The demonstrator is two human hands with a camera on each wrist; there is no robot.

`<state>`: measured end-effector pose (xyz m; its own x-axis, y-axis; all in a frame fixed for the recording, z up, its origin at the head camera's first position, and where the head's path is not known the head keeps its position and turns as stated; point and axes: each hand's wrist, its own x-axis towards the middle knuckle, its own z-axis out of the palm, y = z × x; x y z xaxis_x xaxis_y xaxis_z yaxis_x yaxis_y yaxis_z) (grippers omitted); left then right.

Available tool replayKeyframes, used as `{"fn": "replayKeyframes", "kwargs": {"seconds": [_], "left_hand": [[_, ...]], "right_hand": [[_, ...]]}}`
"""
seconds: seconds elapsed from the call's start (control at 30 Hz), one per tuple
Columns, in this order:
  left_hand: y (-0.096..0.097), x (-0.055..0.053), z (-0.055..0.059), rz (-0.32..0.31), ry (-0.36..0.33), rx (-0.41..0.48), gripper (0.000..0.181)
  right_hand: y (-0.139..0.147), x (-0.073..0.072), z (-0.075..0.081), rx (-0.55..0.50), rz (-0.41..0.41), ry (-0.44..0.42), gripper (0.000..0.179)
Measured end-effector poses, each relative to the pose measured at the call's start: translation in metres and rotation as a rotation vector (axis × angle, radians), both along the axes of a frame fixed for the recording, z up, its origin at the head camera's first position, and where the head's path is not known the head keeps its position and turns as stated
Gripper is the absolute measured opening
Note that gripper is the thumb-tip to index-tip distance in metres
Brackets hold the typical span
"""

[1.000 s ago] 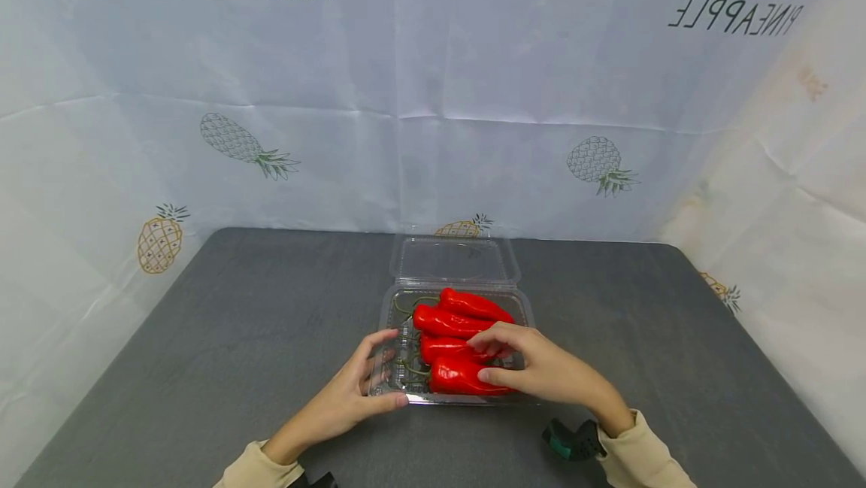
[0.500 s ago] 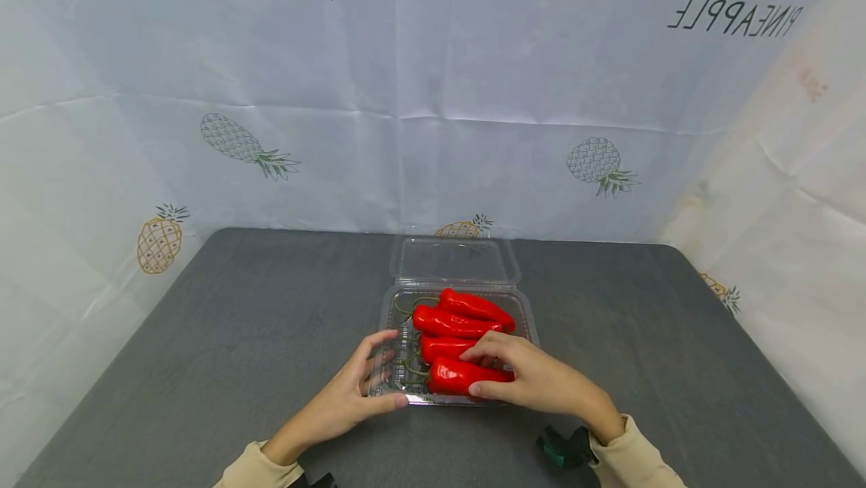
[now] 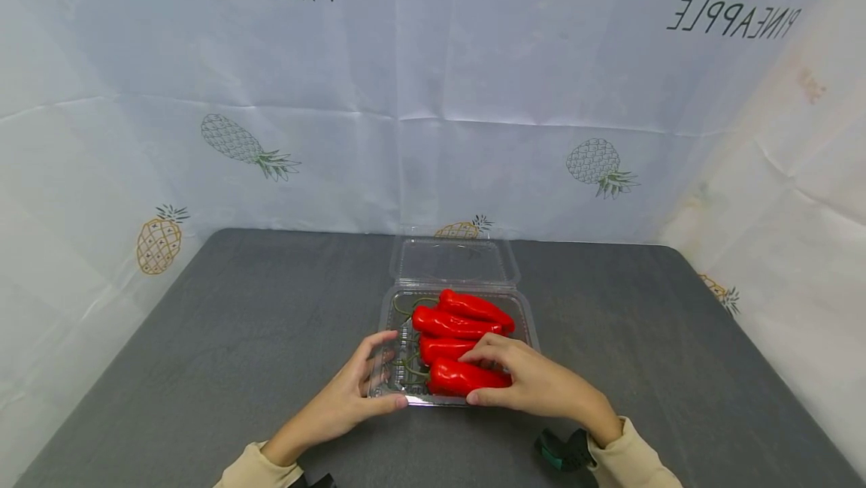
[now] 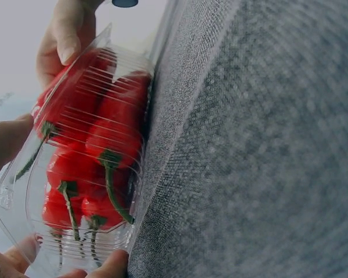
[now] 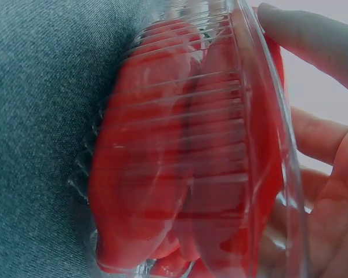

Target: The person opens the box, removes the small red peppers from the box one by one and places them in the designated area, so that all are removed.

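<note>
Peppers (image 3: 455,320): 4 uppermost; hands (image 3: 353,390) (image 3: 534,377): 2; container (image 3: 531,315): 1.

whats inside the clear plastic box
Red peppers with green stems: four show on top in the head view, and the left wrist view shows another beneath. The right grip covers some tips; how many peppers lie underneath cannot be told.

The head view looked forward and down over the desk (image 3: 304,300), far enough back to take in the printed cloth (image 3: 433,59). The 2 wrist views sat low, close and turned sideways, the left facing the stem ends of the red peppers (image 3: 455,322), the right their long sides through the clear container (image 3: 433,400); all 3 views shared peppers and container.
</note>
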<state>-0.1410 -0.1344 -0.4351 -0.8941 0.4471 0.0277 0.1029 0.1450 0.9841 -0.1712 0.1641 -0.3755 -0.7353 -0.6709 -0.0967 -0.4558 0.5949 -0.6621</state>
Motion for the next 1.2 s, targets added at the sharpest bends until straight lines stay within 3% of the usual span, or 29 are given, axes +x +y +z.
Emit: {"fn": "replayKeyframes", "kwargs": {"seconds": [0.67,1.2], "left_hand": [[-0.0002,0.0005,-0.0017,0.003,0.011,0.003,0.086],[-0.0006,0.0006,-0.0016,-0.004,0.001,0.009,0.086]], "right_hand": [[0.0005,0.0016,-0.0028,-0.060,0.013,-0.021,0.043],[0.0052,0.0018,0.0013,-0.064,0.027,-0.028,0.051]]}}
